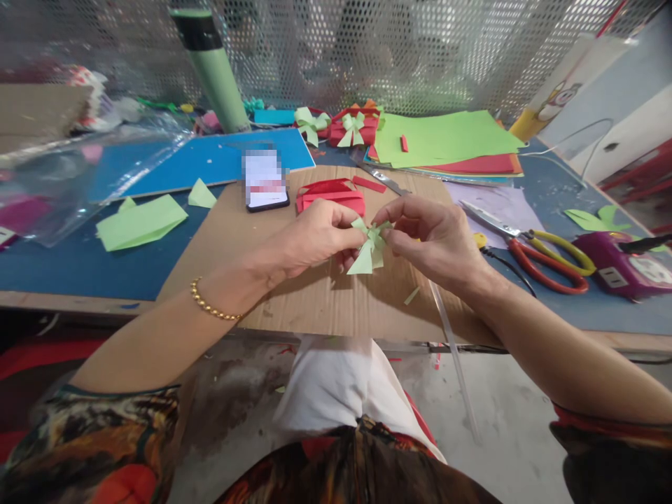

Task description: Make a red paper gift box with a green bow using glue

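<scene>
A light green paper bow (372, 246) with trailing tails is pinched between my two hands above a cardboard sheet (294, 301). My left hand (320, 238) grips its left loop between thumb and forefinger. On the other side, my right hand (430, 234) holds the right loop with its fingertips. Just behind the hands sits a folded red paper box (328, 192), partly hidden by my left hand. A narrow red paper strip (369, 184) lies beside it. Farther back stand red paper pieces (353, 129) carrying similar green bows.
Large orange-and-yellow-handled scissors (540, 252) lie at right, near a purple glue-gun-like device (624, 266). A phone (267, 180) rests at left. Behind are a green bottle (213, 77) and stacked coloured paper (446, 140). A clear stick (454, 357) overhangs the table's front edge.
</scene>
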A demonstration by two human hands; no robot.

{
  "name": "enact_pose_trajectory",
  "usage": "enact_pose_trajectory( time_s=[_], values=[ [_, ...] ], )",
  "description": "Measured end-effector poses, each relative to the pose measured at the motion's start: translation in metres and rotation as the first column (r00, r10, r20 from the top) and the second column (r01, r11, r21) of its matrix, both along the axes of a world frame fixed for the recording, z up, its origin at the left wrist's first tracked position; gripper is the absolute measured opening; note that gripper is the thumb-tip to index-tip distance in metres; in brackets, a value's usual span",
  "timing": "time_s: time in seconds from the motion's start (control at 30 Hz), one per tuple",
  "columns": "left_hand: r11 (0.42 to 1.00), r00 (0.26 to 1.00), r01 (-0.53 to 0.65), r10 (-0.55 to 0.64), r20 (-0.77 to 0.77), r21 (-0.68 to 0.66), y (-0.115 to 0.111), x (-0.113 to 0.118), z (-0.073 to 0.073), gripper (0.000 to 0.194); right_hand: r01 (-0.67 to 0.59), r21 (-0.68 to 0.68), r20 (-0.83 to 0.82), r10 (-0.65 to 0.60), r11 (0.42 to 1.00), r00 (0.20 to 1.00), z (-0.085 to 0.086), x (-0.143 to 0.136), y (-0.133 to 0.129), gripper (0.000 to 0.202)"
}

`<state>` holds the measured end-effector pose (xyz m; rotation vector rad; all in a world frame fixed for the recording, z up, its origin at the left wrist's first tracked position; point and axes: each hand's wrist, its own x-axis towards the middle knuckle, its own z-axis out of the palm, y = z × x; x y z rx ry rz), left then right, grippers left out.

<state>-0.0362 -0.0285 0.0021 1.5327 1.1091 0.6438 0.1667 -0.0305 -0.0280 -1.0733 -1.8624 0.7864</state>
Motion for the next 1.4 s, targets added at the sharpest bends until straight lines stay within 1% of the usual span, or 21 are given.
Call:
enact_pose_trajectory(
  time_s=[0.17, 0.37, 0.67, 0.77, 0.97, 1.1, 1.23, 1.33, 1.4],
  values=[
    [1.0, 1.0, -0.014, 0.015, 0.019, -0.015, 0.001, 0.0, -0.001, 0.034, 0.013, 0.106, 0.036, -0.017, 0.994, 0.999, 0.001, -0.002, -0.003, 0.008],
    [1.0, 1.0, -0.011, 0.01, -0.016, -0.028, 0.0, 0.0, 0.0, 0.034, 0.019, 0.217, 0.057, -0.032, 0.976, 0.998, -0.001, 0.0, -0.003, 0.017],
    [0.997, 0.998, -0.02, 0.024, 0.051, -0.078, 0.001, 0.0, -0.002, 0.032, -0.034, 0.355, 0.158, -0.024, 0.934, 0.987, -0.002, 0.005, -0.002, 0.01],
    [0.996, 0.998, -0.021, 0.027, 0.063, -0.086, 0.001, -0.001, -0.002, 0.031, -0.053, 0.404, 0.174, -0.019, 0.913, 0.985, -0.003, 0.005, -0.001, 0.014],
    [0.997, 0.996, -0.052, 0.056, 0.075, -0.061, 0.001, -0.001, -0.003, 0.032, -0.081, 0.438, 0.221, -0.02, 0.895, 0.975, -0.002, 0.008, -0.002, 0.013],
    [0.997, 0.996, -0.055, 0.058, 0.07, -0.05, 0.001, -0.001, -0.001, 0.034, -0.116, 0.49, 0.238, -0.004, 0.864, 0.971, -0.002, 0.01, -0.002, 0.021],
    [0.997, 0.997, -0.06, 0.063, 0.048, -0.044, 0.001, -0.001, 0.001, 0.035, -0.146, 0.533, 0.332, -0.047, 0.834, 0.942, -0.001, 0.011, -0.001, 0.024],
    [0.998, 0.998, -0.053, 0.055, 0.037, -0.031, 0.001, -0.001, 0.0, 0.036, -0.167, 0.56, 0.393, -0.082, 0.812, 0.916, 0.001, 0.013, 0.0, 0.021],
    [0.999, 0.999, -0.041, 0.042, 0.033, -0.027, 0.002, -0.002, 0.0, 0.037, -0.184, 0.559, 0.423, -0.087, 0.808, 0.902, 0.002, 0.015, 0.001, 0.019]
  ],
)
